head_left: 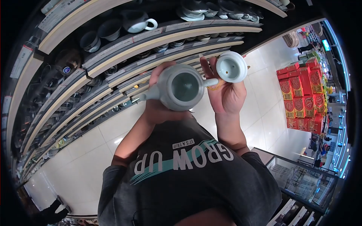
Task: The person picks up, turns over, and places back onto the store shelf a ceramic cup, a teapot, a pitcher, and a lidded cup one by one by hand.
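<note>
Held in front of my chest is a pale grey-green teapot (171,88), its round mouth open and facing up, its spout pointing left. My left hand (160,109) is wrapped round the body on the spout side. On the handle side, my right hand (228,94) holds a pale lid (230,67) with its underside and a small hole showing. The lid is apart from the teapot's mouth. A yellowish cord (215,87) shows by the teapot's handle, close to my right palm.
Curved-looking shelves (124,49) with cups and a white-handled pitcher (137,22) run across the front and left. Red boxes (301,94) are stacked at right. A glass-topped display case (301,180) stands at lower right. A person's legs (51,213) show at lower left.
</note>
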`<state>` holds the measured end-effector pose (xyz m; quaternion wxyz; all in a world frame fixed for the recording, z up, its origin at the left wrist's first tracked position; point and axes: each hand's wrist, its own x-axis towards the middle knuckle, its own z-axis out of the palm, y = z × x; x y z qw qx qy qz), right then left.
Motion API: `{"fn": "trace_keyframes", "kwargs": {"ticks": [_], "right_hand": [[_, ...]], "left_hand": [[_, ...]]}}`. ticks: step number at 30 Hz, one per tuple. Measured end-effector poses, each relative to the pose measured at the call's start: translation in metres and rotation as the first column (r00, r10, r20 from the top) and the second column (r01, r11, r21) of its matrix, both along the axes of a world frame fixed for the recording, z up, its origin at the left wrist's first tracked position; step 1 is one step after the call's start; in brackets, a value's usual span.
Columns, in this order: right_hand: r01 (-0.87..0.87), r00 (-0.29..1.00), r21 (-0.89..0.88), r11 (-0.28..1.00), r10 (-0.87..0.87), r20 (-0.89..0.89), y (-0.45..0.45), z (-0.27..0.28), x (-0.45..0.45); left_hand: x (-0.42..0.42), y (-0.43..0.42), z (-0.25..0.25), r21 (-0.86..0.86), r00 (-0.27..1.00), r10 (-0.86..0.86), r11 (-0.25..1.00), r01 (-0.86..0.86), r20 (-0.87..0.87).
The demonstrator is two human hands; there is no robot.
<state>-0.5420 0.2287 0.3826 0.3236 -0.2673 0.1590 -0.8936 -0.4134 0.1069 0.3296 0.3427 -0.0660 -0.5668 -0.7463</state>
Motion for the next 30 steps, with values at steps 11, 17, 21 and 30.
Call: {"fn": "trace_keyframes", "kwargs": {"ticks": [11, 17, 21, 30], "right_hand": [[0.041, 0.999, 0.055, 0.998, -0.04, -0.009, 0.009, -0.003, -0.001], [0.103, 0.991, 0.126, 0.987, -0.091, -0.099, 0.012, -0.004, -0.002], [0.15, 0.973, 0.089, 0.985, -0.13, -0.193, 0.012, -0.001, -0.002], [0.573, 0.355, 0.068, 0.816, -0.173, -0.919, 0.014, 0.039, -0.008]], "left_hand": [[-0.002, 0.002, -0.003, -0.003, 0.999, -0.04, 0.999, 0.04, 0.028], [-0.003, 0.004, -0.007, 0.016, 0.998, -0.048, 0.999, 0.048, 0.04], [0.0, 0.004, -0.005, -0.015, 0.996, -0.056, 0.998, 0.057, 0.067], [-0.002, 0.004, -0.003, -0.052, 0.995, -0.089, 0.994, 0.091, 0.042]]}}
